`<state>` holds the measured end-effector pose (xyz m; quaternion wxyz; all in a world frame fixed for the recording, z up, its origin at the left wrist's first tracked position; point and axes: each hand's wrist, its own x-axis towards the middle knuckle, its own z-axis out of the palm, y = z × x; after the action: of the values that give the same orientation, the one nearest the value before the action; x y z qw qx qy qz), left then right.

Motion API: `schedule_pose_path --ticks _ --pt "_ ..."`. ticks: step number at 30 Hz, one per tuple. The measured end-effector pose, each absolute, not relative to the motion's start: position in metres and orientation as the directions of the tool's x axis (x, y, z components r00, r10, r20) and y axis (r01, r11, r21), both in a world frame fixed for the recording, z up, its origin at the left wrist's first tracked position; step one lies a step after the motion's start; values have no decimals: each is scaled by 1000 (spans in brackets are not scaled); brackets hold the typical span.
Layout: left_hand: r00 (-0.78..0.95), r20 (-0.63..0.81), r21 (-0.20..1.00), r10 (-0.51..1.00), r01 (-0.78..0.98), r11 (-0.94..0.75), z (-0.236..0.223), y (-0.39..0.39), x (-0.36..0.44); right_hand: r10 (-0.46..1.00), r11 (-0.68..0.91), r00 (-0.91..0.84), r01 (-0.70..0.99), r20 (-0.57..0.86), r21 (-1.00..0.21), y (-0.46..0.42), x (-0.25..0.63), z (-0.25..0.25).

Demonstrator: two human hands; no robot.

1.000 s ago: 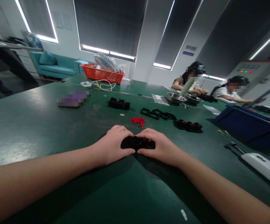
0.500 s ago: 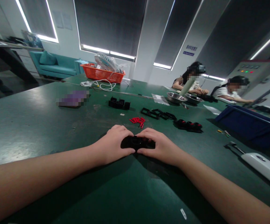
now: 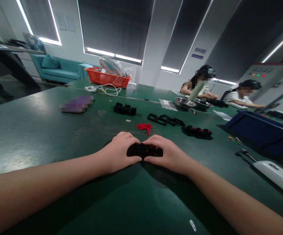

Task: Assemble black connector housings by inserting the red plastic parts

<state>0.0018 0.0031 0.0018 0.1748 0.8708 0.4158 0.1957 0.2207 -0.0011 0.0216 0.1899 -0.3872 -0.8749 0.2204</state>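
Note:
Between both hands, low over the green table (image 3: 82, 195), is a dark black plastic part (image 3: 143, 150); its ends are hidden by my fingers. My left hand (image 3: 120, 150) is closed on its left end, thumb along the near side. From the right, my right hand (image 3: 164, 151) grips the other end in the same way, the two thumb tips almost meeting. Just beyond lies a small pile of red pins (image 3: 144, 128). Farther off are a black plastic housing (image 3: 125, 108), several black frames (image 3: 166, 119) and black parts with red pieces in them (image 3: 197, 132).
At right stand a blue bin (image 3: 266, 130) and a white electric screwdriver-like tool (image 3: 275, 174). A blurred purple object (image 3: 77, 103) lies left. Toward the back are an orange basket (image 3: 107, 77), a white cable (image 3: 109, 89) and metal bowls (image 3: 184, 102). Two people sit at the far right.

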Motion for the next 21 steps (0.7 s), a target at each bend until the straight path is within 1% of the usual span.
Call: schedule_pose_path --ticks 21 --pt "585 216 469 782 640 -608 1 2 2 766 594 -625 600 150 -535 -1 221 21"
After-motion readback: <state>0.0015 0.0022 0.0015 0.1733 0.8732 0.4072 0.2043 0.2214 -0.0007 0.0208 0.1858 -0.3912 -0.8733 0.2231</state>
